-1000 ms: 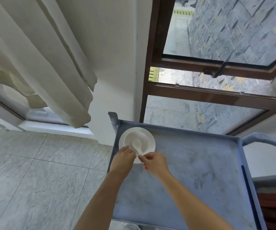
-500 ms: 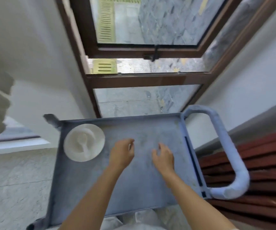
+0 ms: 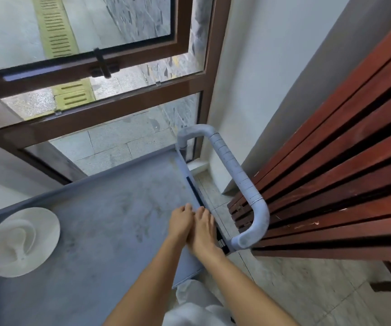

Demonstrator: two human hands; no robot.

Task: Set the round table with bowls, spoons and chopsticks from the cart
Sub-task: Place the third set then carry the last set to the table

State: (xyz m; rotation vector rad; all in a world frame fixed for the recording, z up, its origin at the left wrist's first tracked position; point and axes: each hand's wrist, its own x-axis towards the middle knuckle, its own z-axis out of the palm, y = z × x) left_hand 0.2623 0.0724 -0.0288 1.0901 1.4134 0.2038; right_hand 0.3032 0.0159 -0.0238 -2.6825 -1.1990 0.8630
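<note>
Cart [image 3: 109, 220], grey-blue and scuffed, is taking up the lower left of the view, its flat top tray standing close under a brown-framed window [image 3: 109, 109]. Red-brown wooden slats [image 3: 330, 172] are running along the right side, just beside the cart's looped grey handle [image 3: 243, 184]. A white bowl [image 3: 46, 231] is sitting on the tray near its left end, well apart from the hands. The left hand [image 3: 180, 222] and the right hand [image 3: 203, 231] are pressing side by side at the tray's right rim, touching each other, fingers bending down toward the edge. I cannot tell whether either hand is gripping anything, since the fingertips are hiding what lies under them. A white spoon [image 3: 22, 241] is lying inside the bowl. A thin dark strip [image 3: 193, 187], possibly chopsticks, is lying along the inside of the right rim and running under the fingertips.
</note>
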